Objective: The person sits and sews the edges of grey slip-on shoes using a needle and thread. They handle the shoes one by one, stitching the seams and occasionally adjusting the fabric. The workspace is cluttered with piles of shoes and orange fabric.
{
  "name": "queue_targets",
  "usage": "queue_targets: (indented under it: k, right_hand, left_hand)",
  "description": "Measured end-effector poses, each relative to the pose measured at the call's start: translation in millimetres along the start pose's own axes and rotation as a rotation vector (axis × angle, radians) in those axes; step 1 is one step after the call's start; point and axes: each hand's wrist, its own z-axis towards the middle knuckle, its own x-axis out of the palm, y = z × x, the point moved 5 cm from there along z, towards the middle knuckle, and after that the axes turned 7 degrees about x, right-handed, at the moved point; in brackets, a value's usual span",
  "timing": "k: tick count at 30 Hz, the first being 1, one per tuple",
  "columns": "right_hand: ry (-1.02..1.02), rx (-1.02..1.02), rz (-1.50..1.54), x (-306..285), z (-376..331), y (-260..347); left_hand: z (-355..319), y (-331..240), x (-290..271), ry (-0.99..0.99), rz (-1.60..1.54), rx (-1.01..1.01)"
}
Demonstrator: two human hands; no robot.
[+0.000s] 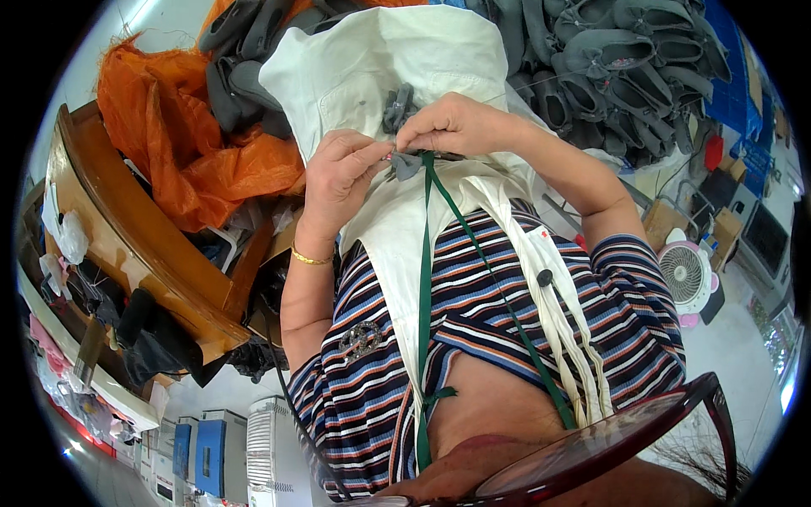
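Both my hands meet over the white apron (389,51) spread across my lap. A small piece of grey fabric (407,166), perhaps a bow, hangs at the fingertips of my left hand (338,173), its thumb and forefinger pinched on the edge of it. Just beside it, my right hand (456,127) is closed in a pinch; what its fingertips hold is too small to make out. Behind the fingers a few dark grey fabric pieces (397,108) lie on the apron. Dark green straps (428,228) run from my neck down to the apron's waist.
Grey cloth shoes (634,76) are heaped at the far right, and more grey shoes (245,80) lie at the far left by an orange mesh sack (160,127). A curved wooden table edge (152,262) stands to my left. A white fan (686,275) is on the right.
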Motion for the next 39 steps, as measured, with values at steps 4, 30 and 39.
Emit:
queue_targets:
  k: [4,30,39]
  right_hand:
    - [-0.016,-0.01,0.049,7.0,-0.9,-2.0]
    - [0.114,0.086,0.334,21.3,-1.4,-17.5]
    - [0.216,0.096,0.401,14.8,-4.9,-17.5]
  left_hand:
    - [-3.9,-2.6,0.9,-0.043,-0.004,0.0]
    - [-14.5,3.7,5.9,-0.099,-0.451,-0.263]
    - [-14.8,3.6,9.8,-0.071,-0.477,-0.221]
